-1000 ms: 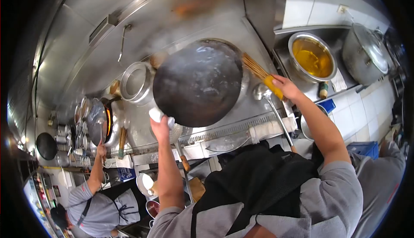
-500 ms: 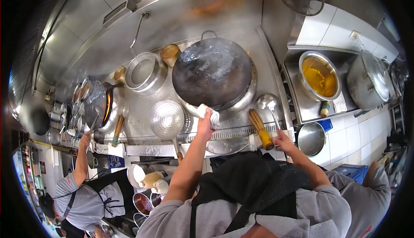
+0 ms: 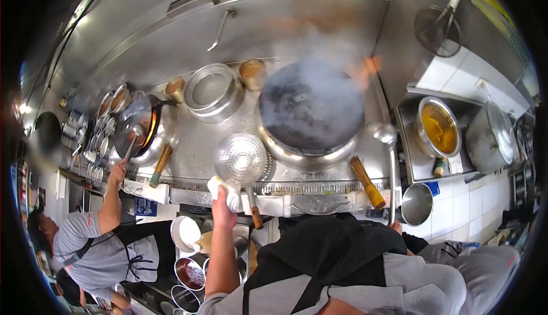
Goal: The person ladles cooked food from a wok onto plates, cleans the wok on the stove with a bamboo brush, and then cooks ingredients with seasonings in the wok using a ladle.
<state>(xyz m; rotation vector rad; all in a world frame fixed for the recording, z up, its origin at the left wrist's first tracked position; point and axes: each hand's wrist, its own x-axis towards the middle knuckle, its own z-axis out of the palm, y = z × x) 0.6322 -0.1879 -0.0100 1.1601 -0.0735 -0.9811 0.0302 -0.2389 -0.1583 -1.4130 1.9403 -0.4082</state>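
Observation:
My left hand (image 3: 224, 213) is closed around a folded white cloth (image 3: 229, 194), beside the handle of the perforated skimmer (image 3: 237, 160). My right hand (image 3: 397, 227), mostly hidden behind its sleeve side and low at the counter's front edge, grips a long-handled ladle (image 3: 392, 172) that stands nearly upright in view, bowl away from me. A large black wok (image 3: 285, 118) sits on the burner ring, touched by neither hand. Thick smoke rises from it and hides part of its inside. Between wok and ladle lies a bamboo brush (image 3: 367, 184) with a yellow handle.
A strainer on a metal pot (image 3: 212, 95) stands left of the wok. Orange flame shows at the wok's back right. On the right are a bowl of yellow oil (image 3: 438, 129) and a lidded pot (image 3: 490, 138). A co-worker (image 3: 108, 229) cooks at the left wok.
My left hand has left the wok's rim and moved left with the cloth. The ladle has been raised from the counter by my right hand. Smoke and flame have grown; the view has shifted.

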